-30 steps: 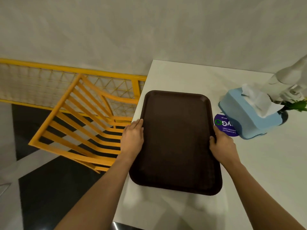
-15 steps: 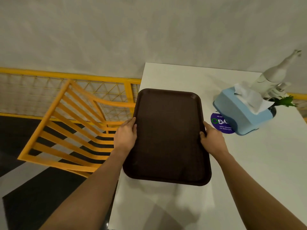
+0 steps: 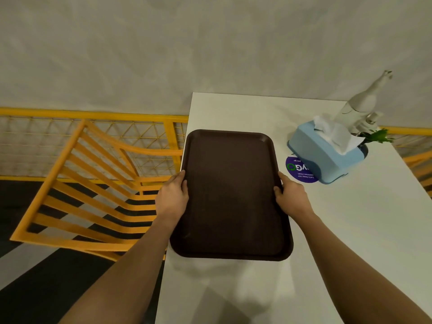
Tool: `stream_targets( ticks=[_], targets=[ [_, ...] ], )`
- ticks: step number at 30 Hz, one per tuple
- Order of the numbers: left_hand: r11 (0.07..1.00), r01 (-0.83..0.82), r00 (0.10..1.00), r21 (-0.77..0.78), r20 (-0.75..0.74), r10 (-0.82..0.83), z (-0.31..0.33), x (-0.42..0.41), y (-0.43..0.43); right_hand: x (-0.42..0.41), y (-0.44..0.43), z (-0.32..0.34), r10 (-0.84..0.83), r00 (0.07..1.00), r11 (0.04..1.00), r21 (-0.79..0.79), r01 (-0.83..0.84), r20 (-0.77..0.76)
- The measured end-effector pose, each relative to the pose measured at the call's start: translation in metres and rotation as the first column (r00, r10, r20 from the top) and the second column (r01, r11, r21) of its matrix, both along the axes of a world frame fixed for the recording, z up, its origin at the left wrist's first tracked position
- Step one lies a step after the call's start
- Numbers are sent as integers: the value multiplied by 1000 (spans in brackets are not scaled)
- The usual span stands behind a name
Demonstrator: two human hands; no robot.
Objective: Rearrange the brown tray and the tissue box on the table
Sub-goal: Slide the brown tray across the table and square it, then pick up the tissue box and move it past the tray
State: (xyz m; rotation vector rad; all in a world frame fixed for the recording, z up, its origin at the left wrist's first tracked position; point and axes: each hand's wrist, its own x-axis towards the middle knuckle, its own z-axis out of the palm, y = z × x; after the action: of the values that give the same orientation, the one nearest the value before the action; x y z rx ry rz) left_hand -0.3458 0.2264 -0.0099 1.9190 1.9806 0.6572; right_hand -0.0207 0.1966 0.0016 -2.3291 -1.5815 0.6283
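Note:
A dark brown rectangular tray [image 3: 230, 192] lies lengthwise along the left edge of the white table [image 3: 350, 230]. My left hand [image 3: 172, 197] grips its left rim and my right hand [image 3: 291, 197] grips its right rim, both near the middle of the long sides. A light blue tissue box [image 3: 327, 157] with a white tissue sticking out stands to the right of the tray, apart from it. The box partly covers a round purple sticker [image 3: 299, 170].
A pale bottle [image 3: 360, 106] and a small green plant [image 3: 377, 136] stand behind the tissue box. A yellow slatted chair [image 3: 93, 183] stands left of the table, with a yellow mesh railing [image 3: 70, 127] behind it. The table's left edge runs under the tray.
The view has shifted, so tray and tissue box sit further left in frame and the bottle shows fully. Both hands keep their grip on the tray's sides.

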Motion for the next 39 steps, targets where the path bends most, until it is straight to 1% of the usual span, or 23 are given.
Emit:
stream_targets(
  ticks=[15, 19, 21, 23, 26, 28, 30, 32, 34, 39],
  targets=[
    [999, 36, 999, 3, 15, -36, 4, 1, -1, -3, -2, 14, 25, 999, 1000, -16, -25, 28],
    [998, 67, 998, -11, -14, -67, 4, -1, 1, 0, -5, 21, 20, 1000, 999, -28, -21, -20],
    [997, 75, 996, 9, -40, -74, 6, 1, 2, 5, -10, 25, 7, 999, 1000, -7, -7, -37],
    [992, 116, 992, 47, -46, -114, 11, 8, 3, 12, -16, 29, -30, 999, 998, 57, 31, -18],
    [972, 212, 977, 102, -7, -212, 24, 36, 10, 29, -25, 40, -110, 994, 963, 248, 109, -8],
    [954, 265, 961, 137, 49, -274, 37, 65, 17, 44, -29, 49, -161, 987, 912, 377, 160, -27],
    [931, 334, 929, 148, 117, -352, 50, 102, 25, 65, -30, 58, -202, 979, 865, 466, 184, -11],
    [903, 411, 887, 124, 173, -428, 61, 142, 37, 89, -28, 65, -242, 970, 834, 510, 208, -2],
    [884, 458, 859, 97, 206, -468, 69, 184, 50, 111, -25, 66, -251, 967, 814, 535, 228, -29],
    [869, 495, 821, 21, 318, -475, 73, 264, 84, 151, -12, 57, -266, 959, 829, 483, 281, -101]
  ],
)
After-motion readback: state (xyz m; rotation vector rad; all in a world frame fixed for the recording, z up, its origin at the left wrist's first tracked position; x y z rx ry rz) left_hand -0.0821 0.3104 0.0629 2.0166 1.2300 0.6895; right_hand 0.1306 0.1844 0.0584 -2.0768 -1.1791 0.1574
